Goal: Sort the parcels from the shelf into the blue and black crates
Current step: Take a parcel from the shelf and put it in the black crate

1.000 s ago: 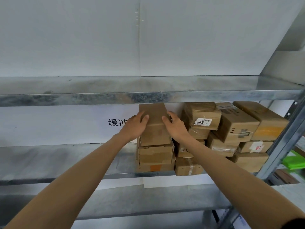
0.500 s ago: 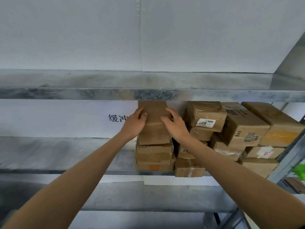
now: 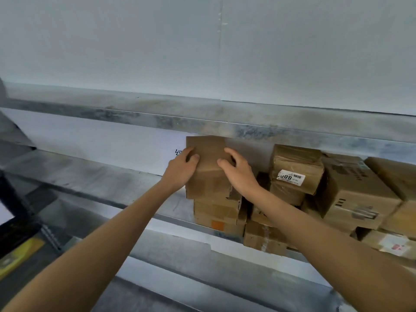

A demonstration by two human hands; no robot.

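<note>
Facing a metal shelf on a white wall. Gripping the stack's top parcel there, with left hand and right hand curled round its sides. Best lifting before pulling, sparing the boxes beneath.

In the middle of the frame the top parcel stands at the head of a stack of parcels on the middle shelf board. The left hand holds its left side, the right hand its right. Right of the stack, more parcels are piled out to the frame's right edge, a labelled parcel uppermost, near the right hand. The upper shelf board runs across just above the top parcel. A lower board lies beneath, toward the bottom of the frame.
</note>
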